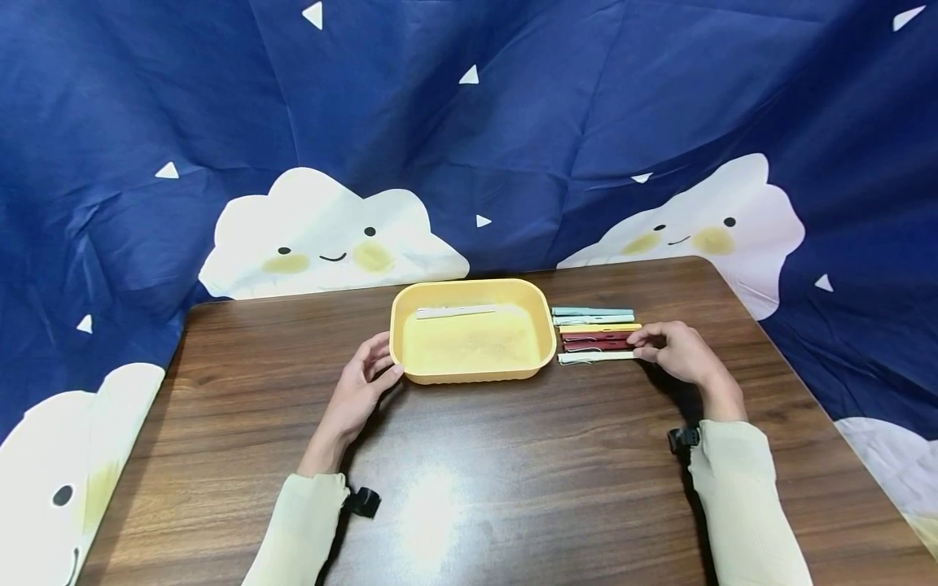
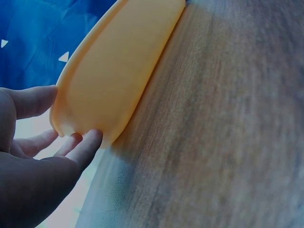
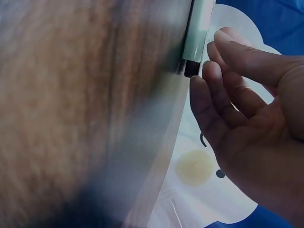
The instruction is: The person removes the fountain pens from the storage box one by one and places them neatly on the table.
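Observation:
Against the left end of a yellow rectangular tray (image 1: pixel 479 378), my left hand (image 1: pixel 361 381) rests its spread fingers and thumb; in the left wrist view they touch the outer wall near a corner. A pale pen (image 1: pixel 456 312) lies inside the tray. Right of it, several capped pens lie in a row: teal (image 1: pixel 608 312), pale mint, yellow (image 1: pixel 601 328), dark red (image 1: pixel 597 346) and a whitish one (image 1: pixel 597 356) nearest me. My right hand (image 1: pixel 681 352) is at their right ends, fingers loosely bent. The right wrist view shows a pale green pen (image 3: pixel 199 40) beside the fingertips, not gripped.
The brown wooden table (image 1: pixel 513 456) ends at the back against a blue curtain (image 1: pixel 440 122) printed with white clouds. Each sleeved wrist wears a small black camera, the left one (image 1: pixel 362 502) and the right one (image 1: pixel 683 440).

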A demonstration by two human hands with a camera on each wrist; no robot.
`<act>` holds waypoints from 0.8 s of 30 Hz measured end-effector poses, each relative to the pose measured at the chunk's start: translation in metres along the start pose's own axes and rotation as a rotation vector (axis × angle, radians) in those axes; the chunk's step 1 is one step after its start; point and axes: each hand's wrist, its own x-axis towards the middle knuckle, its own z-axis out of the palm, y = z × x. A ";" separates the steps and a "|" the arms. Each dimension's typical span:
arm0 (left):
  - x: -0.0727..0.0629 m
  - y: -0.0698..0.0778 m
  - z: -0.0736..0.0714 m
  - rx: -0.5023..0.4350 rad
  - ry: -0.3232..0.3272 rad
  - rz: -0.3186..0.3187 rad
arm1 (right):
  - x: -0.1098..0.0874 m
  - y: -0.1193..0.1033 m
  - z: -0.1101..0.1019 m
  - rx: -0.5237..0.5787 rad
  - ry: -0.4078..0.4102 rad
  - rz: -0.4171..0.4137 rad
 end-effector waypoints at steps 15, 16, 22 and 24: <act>0.000 0.000 0.001 -0.003 0.004 0.002 | 0.003 -0.015 0.001 0.025 0.016 0.005; 0.000 0.000 0.001 -0.005 0.003 0.002 | 0.003 -0.017 0.000 0.027 0.023 0.001; 0.000 0.001 0.002 -0.007 0.003 -0.001 | 0.007 -0.030 -0.001 0.047 0.060 -0.014; 0.000 0.001 0.002 -0.007 0.006 -0.002 | 0.008 -0.033 -0.001 0.054 0.062 -0.018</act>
